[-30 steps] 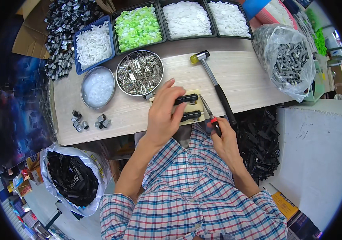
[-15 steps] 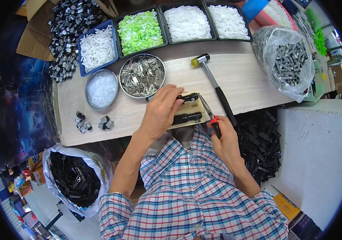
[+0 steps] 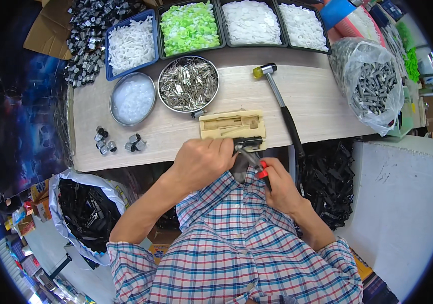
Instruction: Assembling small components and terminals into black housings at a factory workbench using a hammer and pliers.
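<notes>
— Looking down from the head camera, what did the two hands have?

— The left hand (image 3: 202, 161) was curled at the near edge of the wooden table (image 3: 323, 101), its fingers closed on a small black part (image 3: 247, 143) that sat just below the cream-coloured jig block (image 3: 232, 124). The right hand (image 3: 277, 185) was closed around red-handled pliers (image 3: 253, 161), held close to the checked shirt (image 3: 237, 243), with the plier tips meeting the black part.

— Was the part on the jig or off it?

— At its near edge, touching it as far as I could tell; whether it sat in a slot was not clear.

— And around the hands?

— Behind the jig stood a round metal bowl of silvery pins (image 3: 188, 83), and to its left a round dish of clear white pieces (image 3: 132, 99). A hammer with a yellow and black head (image 3: 281, 104) lay slanted to the right of the jig, its handle running toward the table edge. A few small black-and-silver assemblies (image 3: 117, 143) stood at the left of the table, well apart from the hands. Along the far side were trays of white parts (image 3: 131, 44) and green parts (image 3: 189, 26). A clear bag of grey metal pieces (image 3: 371, 86) rested at the right end. Below the table, a sack of black parts (image 3: 82, 210) stood by the left elbow.
</notes>
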A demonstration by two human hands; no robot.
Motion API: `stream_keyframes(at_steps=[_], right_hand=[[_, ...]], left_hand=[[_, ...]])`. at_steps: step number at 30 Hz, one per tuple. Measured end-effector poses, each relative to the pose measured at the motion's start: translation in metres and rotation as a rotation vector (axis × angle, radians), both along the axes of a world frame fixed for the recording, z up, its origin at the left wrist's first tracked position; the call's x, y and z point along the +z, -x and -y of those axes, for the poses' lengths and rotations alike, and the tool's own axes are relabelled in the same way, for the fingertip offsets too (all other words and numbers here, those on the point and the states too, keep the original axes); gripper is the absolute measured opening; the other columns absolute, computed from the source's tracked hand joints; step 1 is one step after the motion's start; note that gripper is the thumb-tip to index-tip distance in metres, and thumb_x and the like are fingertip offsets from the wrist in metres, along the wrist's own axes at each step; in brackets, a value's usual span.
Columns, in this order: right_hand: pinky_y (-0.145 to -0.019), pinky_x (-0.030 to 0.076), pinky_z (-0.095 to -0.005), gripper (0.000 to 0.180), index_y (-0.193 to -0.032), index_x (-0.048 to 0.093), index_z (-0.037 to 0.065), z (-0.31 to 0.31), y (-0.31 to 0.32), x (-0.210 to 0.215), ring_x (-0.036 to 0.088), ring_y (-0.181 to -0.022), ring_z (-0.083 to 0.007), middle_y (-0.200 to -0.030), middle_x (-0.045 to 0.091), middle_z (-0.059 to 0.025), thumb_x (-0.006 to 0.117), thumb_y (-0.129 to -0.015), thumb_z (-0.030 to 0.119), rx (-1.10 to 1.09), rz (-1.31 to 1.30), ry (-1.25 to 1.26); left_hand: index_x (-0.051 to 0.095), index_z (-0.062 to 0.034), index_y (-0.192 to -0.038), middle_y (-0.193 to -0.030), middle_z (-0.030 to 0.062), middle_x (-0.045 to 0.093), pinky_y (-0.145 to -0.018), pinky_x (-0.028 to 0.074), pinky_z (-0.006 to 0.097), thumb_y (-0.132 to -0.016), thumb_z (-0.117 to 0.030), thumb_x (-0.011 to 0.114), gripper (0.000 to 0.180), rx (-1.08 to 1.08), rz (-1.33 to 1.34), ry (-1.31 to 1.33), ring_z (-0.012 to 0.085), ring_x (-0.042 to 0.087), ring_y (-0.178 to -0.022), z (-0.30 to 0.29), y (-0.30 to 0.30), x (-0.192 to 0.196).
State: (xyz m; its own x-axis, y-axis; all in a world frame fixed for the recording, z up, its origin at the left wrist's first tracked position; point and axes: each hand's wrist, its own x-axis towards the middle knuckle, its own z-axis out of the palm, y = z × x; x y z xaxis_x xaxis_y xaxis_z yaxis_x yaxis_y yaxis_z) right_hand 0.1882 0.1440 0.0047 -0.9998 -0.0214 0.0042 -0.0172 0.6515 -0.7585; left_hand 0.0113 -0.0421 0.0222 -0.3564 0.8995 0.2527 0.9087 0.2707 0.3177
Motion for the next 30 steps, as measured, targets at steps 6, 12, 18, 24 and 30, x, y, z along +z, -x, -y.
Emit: stream_keyframes(at_steps=[6, 12, 18, 24, 30], right_hand=[[-0.092, 0.052, -0.0435, 0.050, -0.111, 0.054, -0.005, -0.006, -0.013, -0.009, 0.057, -0.112, -0.0444, -0.124, 0.052, -0.0227, 0.063, -0.063, -0.017, 0.156, 0.117, 0.055], [-0.099, 0.049, -0.0400, 0.051, -0.118, 0.056, -0.006, -0.001, -0.030, -0.018, 0.058, -0.115, -0.0424, -0.131, 0.052, -0.0228, 0.053, -0.069, -0.016, -0.145, 0.015, 0.081], [-0.099, 0.047, -0.0374, 0.049, -0.115, 0.059, -0.005, -0.008, -0.038, -0.029, 0.059, -0.114, -0.0406, -0.127, 0.055, -0.0209, 0.050, -0.069, -0.017, -0.404, 0.065, -0.004], [-0.098, 0.048, -0.0391, 0.050, -0.115, 0.059, -0.004, -0.008, -0.029, -0.020, 0.058, -0.114, -0.0412, -0.124, 0.055, -0.0217, 0.050, -0.067, -0.017, -0.348, 0.062, 0.059], [-0.096, 0.049, -0.0408, 0.053, -0.116, 0.057, -0.005, -0.006, -0.018, -0.010, 0.058, -0.112, -0.0440, -0.123, 0.053, -0.0240, 0.051, -0.065, -0.018, -0.285, -0.022, -0.065]], left_hand=[[0.062, -0.0014, -0.087, -0.059, 0.0057, 0.058, -0.048, 0.041, 0.030, -0.094, -0.018, 0.068, 0.019, -0.052, 1.065, 0.055, 0.0144, 0.055, -0.051, 0.027, -0.017, -0.015], [0.069, -0.0014, -0.098, -0.069, 0.0002, 0.063, -0.055, 0.045, 0.025, -0.091, -0.013, 0.072, 0.014, 0.118, 1.163, -0.147, 0.0075, 0.056, -0.061, 0.010, -0.022, -0.007], [0.070, -0.0051, -0.098, -0.086, 0.0079, 0.067, -0.065, 0.051, 0.033, -0.076, -0.013, 0.084, 0.027, 0.010, 0.534, -0.296, 0.0241, 0.066, -0.076, -0.021, -0.001, -0.005], [0.066, -0.0053, -0.099, -0.090, 0.0061, 0.064, -0.066, 0.055, 0.037, -0.069, -0.014, 0.082, 0.035, 0.014, 0.126, -0.065, 0.0259, 0.064, -0.087, -0.046, 0.001, -0.001], [0.066, -0.0010, -0.094, -0.080, 0.0035, 0.062, -0.061, 0.053, 0.031, -0.065, -0.009, 0.071, 0.031, -0.030, -0.089, -0.111, 0.0211, 0.062, -0.079, -0.047, 0.001, -0.010]])
